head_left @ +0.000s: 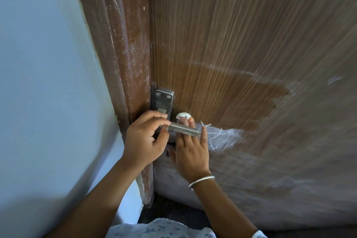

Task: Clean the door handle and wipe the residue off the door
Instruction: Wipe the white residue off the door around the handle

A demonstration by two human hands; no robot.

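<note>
Our left hand (148, 135) pinches the handle (183, 128); our right hand (191, 152), fingers straight, presses a cloth (220, 137) behind it.

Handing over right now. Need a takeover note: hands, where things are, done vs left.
Left hand: pinches the door handle near the lever's base.
Right hand: fingers straight, reaching up behind the lever and pressing a white cloth to the door. The cloth covers one fingertip, and its frayed end sticks out to the right.
Done: a darker clean patch above and to the right of the handle.
Left: whitish residue over the rest of the door, including below the handle. Whether the handle itself is clean cannot be told.
</note>
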